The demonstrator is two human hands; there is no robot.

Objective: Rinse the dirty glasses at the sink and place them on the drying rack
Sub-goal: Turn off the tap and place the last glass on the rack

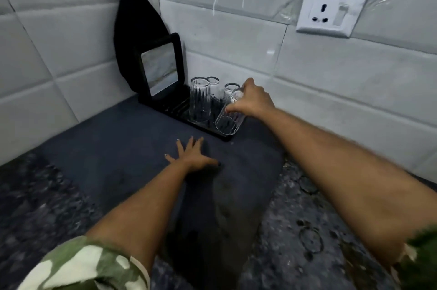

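Honestly, from the head view the right hand (pixel 250 100) is tilting a ribbed glass (pixel 228 119) over the front corner of the black drying rack (pixel 179 112), fingers (pixel 233 108) gripping it near the base. It's looking risky: it's sitting right beside three upturned glasses (pixel 200 100), so it could be clipping one or slipping off the edge. Left hand (pixel 192 156) is lying flat and spread on the tabletop (pixel 106 148)

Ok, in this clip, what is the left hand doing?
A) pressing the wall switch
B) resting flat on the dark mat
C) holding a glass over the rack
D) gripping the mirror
B: the left hand lies spread, palm down, on the mat, holding nothing, while the right hand holds the tilted glass at the rack.
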